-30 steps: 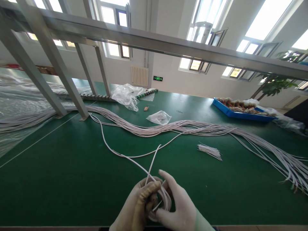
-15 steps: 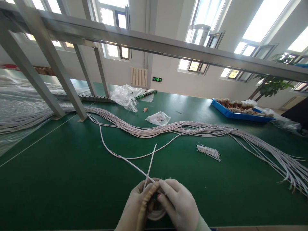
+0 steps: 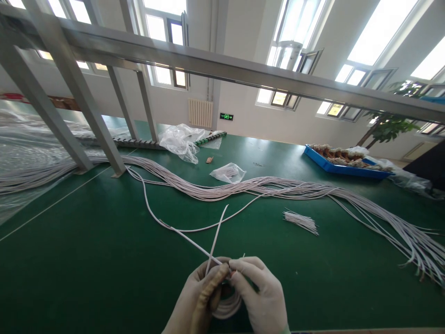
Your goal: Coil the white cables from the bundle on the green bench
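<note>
Near the bottom middle, my gloved left hand (image 3: 205, 290) is closed around a coiled white cable (image 3: 227, 310). One cable end (image 3: 218, 232) sticks up past its fingers, crossing another stretch of the cable that runs off to the upper left. My gloved right hand (image 3: 260, 290) meets the left at the top of the coil, thumb and forefinger pinched together. A thin end of something pokes out above the right fingers; most of it is hidden. The coil's lower loops show between and below the hands.
A long bundle of white cables (image 3: 215, 192) winds across the green table (image 3: 104, 269). Short white strips (image 3: 301, 221) lie in a pile at right. Behind are a plastic bag (image 3: 228, 172), a blue tray (image 3: 333, 167) and a metal frame (image 3: 78, 93) with posts standing on the table.
My right hand has shifted slightly, its fingers still pinched by the left thumb. More of the coil's loops show between the hands, and the thin end above the right fingers stands out more.
</note>
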`<control>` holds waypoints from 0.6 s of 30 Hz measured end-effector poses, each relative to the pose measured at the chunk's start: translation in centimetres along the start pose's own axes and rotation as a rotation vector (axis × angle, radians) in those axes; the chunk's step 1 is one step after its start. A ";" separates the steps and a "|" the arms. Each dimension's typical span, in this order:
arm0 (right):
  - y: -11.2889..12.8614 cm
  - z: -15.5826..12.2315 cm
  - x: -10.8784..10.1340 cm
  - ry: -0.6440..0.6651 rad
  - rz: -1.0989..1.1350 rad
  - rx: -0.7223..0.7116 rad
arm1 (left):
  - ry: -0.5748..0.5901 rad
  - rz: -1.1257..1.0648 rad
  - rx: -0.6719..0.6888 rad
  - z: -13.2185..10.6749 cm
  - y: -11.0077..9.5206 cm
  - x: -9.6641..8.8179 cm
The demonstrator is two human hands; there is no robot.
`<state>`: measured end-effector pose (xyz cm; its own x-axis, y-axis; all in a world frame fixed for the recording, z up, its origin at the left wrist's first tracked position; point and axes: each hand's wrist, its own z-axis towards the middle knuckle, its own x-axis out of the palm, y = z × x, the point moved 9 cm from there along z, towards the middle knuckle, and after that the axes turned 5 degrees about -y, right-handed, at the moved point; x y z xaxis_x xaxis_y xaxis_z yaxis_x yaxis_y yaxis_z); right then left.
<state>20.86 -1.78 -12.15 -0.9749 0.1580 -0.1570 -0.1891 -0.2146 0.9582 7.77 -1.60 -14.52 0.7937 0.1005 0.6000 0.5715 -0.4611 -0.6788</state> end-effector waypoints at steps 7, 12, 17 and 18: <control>-1.3 0.7 0.9 -0.009 0.267 0.192 | -0.057 -0.045 -0.058 1.4 2.2 -1.3; -0.9 0.1 0.9 -0.063 0.127 0.140 | -0.160 -0.017 -0.038 1.8 2.1 -2.3; 1.9 0.0 0.9 -0.040 -0.078 -0.160 | -0.214 -0.002 -0.060 1.3 1.5 -2.6; 2.3 0.0 0.9 -0.018 -0.080 -0.198 | -0.197 -0.014 -0.051 1.2 1.4 -2.5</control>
<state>19.52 -2.14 -10.14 -0.9540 0.1989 -0.2244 -0.2867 -0.3860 0.8768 6.84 -1.39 -17.46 0.8141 0.2754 0.5113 0.5754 -0.5018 -0.6459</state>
